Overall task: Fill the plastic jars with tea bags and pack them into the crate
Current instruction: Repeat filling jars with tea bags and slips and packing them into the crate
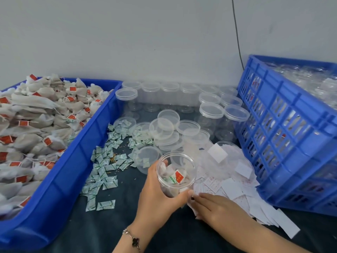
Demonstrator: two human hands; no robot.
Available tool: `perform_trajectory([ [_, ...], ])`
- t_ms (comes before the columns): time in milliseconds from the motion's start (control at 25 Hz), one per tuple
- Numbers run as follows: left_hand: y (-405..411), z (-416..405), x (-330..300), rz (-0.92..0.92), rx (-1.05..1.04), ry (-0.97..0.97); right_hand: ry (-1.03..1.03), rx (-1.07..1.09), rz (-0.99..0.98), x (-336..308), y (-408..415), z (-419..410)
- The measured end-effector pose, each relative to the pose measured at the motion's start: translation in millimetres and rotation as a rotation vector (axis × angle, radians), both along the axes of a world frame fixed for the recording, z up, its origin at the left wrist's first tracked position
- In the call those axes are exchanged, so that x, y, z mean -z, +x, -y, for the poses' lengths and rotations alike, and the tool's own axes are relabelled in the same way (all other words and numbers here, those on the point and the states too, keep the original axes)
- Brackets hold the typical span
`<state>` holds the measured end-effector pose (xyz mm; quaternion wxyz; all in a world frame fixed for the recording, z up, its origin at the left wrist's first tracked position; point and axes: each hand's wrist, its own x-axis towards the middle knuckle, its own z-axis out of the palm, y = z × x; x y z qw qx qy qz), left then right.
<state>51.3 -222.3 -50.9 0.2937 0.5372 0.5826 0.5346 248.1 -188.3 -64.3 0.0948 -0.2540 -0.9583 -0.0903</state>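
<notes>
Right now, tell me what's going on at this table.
A person is packing tea bags into clear jars. The left hand grips an open jar already holding tea bags, while the right hand reaches into the paper slips. Loose tea bags fill the blue bin, lids lie nearby, and the blue crate holds jars.

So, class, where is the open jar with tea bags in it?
In the head view, low centre: the left hand grips the jar, between the sachets and paper slips.

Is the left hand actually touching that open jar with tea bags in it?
Touching. The head view shows the left hand wrapped round the open jar, thumb against its near side.
</notes>
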Motion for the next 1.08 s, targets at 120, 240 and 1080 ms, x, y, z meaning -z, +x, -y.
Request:
perform_trajectory([
  [120,-1,-1,5,0.017,-0.004,0.013,0.097,0.007,-0.027,4,-1,2],
  [240,0,-1,7,0.016,-0.011,0.008,0.111,0.040,-0.075,-3,5,-1],
  [1080,4,-5,14,0.051,-0.027,0.034,-0.671,0.233,-1.299,-107,-46,2],
])
